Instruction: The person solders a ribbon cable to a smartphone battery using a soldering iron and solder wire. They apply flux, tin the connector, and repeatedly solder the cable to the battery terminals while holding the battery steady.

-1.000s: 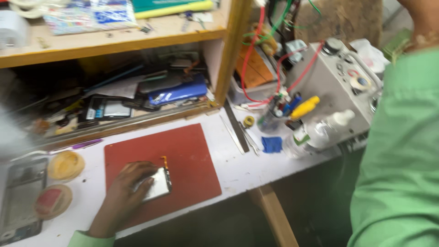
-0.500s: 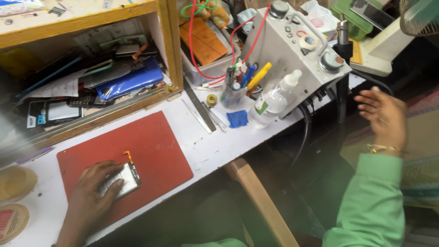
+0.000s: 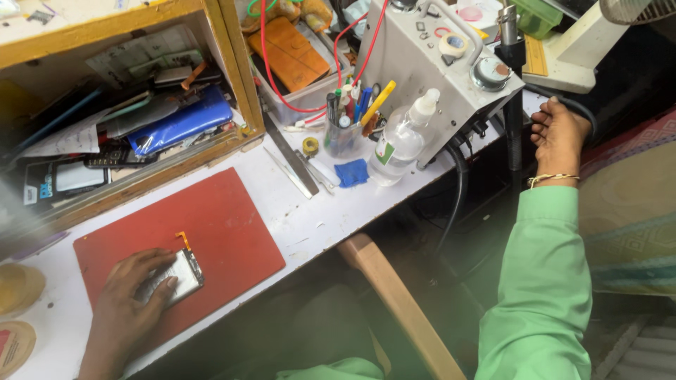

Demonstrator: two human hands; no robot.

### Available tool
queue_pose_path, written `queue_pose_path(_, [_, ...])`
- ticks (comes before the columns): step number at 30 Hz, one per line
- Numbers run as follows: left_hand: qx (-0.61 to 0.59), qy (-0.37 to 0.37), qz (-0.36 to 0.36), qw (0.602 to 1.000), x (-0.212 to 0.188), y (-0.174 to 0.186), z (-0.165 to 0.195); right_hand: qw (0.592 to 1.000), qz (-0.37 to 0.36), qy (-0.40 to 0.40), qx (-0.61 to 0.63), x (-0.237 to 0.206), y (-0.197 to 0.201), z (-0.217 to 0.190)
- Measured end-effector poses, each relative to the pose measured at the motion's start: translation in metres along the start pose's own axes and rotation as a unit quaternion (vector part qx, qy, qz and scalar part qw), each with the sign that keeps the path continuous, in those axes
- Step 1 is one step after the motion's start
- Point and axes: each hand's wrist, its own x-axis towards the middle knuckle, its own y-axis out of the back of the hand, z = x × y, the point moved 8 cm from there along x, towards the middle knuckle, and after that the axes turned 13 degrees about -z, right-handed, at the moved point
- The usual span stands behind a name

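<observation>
My left hand point(image 3: 130, 295) lies flat on a small phone display part point(image 3: 184, 274) with an orange flex strip, pinning it to the red mat point(image 3: 225, 225) near the bench's front edge. My right hand point(image 3: 560, 137), in a green sleeve with a thin bracelet, reaches out past the bench's right end. Its fingers curl around a black cable point(image 3: 574, 105) that runs from behind the grey bench machine point(image 3: 422, 49).
A clear squeeze bottle point(image 3: 401, 141), a cup of pens and tools point(image 3: 345, 130), a blue cloth point(image 3: 351, 172) and a metal strip point(image 3: 289, 158) crowd the bench beside the machine. A wooden shelf point(image 3: 232, 63) holds phones and papers. Round tins point(image 3: 17, 288) sit far left. A wooden leg point(image 3: 394, 295) slants below.
My right hand has moved from open in the air onto the black cable by the machine. The view has swung right. My left hand stays on the display part.
</observation>
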Motion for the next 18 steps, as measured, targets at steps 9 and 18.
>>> queue_pose_path(9, [-0.002,-0.005,0.000,1.000,0.000,0.002,0.006,0.983,-0.065,-0.026,0.171,0.006,-0.041,-0.009])
queue_pose_path(18, [-0.012,-0.009,-0.003,1.000,0.003,0.000,0.005,0.976,-0.019,0.093,0.194,0.015,0.066,-0.071])
